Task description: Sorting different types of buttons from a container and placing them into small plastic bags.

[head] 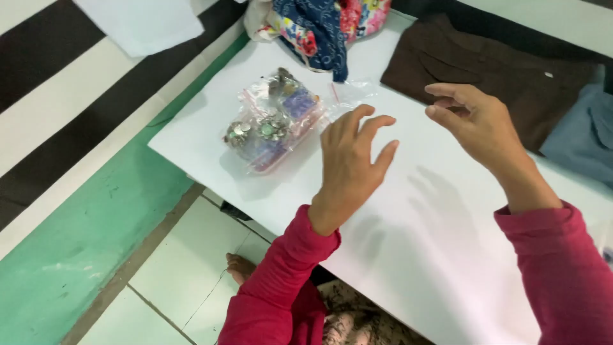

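Left hand [350, 165]: raised just above the white sheet [415, 243], palm down, fingers [357, 121] spread and released, grasping nothing. Shadow cast on the sheet directly to its right.

Right hand [476, 124]: lifted above the same sheet, well apart from the left, fingers loosely curled and relaxed, empty. Red sleeves [562, 268] on both arms.

Clear zip bag of metal buttons [271, 121]: lying flat on the sheet just beyond the left hand's fingertips, to their left; near but not touching. Silvery round pieces and blue-purple contents visible through the plastic; exact kind of the coloured contents not discernible. A second, seemingly empty clear plastic pouch [351, 92] just ahead of the left fingers.

Brown folded garment [485, 64]: beyond the right hand, on the far edge of the surface. Grey-blue folded cloth [584, 137] to the right of that hand. Floral patterned fabric bundle [319, 25] ahead of the left hand, past the button bag.

Bare foot [241, 268] below the left forearm, on pale floor tiles [185, 275].
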